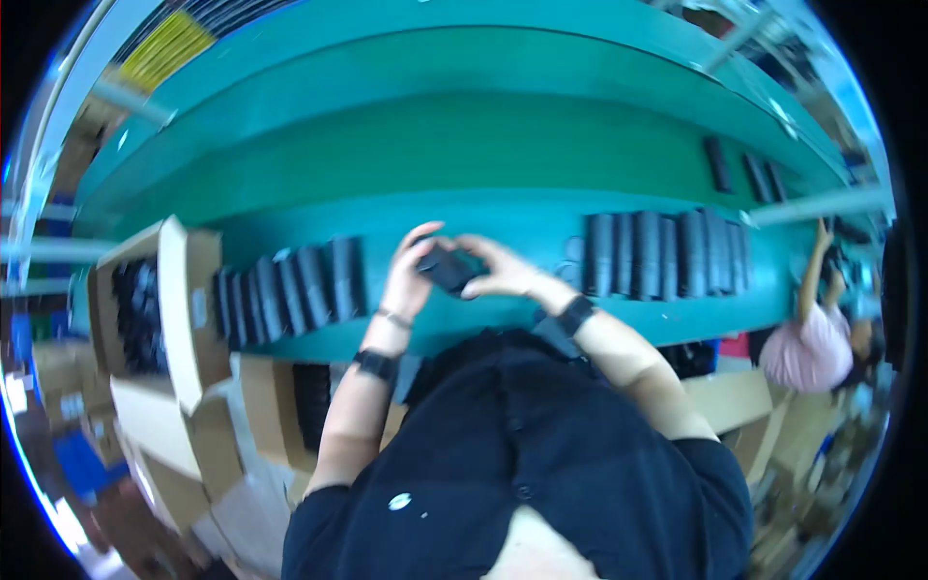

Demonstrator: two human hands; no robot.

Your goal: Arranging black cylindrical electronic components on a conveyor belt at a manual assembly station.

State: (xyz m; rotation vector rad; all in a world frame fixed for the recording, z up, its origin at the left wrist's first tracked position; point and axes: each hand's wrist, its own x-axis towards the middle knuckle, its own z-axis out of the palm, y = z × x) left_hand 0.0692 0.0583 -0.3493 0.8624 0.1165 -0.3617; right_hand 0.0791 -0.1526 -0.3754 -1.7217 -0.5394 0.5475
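Observation:
Between my two hands, above the near part of the green workbench (464, 213), is a small dark block-shaped thing (448, 270); blur hides its exact kind. My left hand (411, 269) grips its left end, fingers curled over the top. On the other side my right hand (498, 266) is closed round its right end, thumb below and fingers above. A row of black cylindrical pieces (288, 290) stands to the left of my hands. Another row of similar black pieces (667, 254) lies to the right.
An open cardboard box (176, 314) with dark items sits at the bench's left end, more boxes (271, 406) below it. A few black pieces (717, 164) lie far right. A person in a pink top (807, 348) works at the right. Yellow items (166, 48) are stacked far left.

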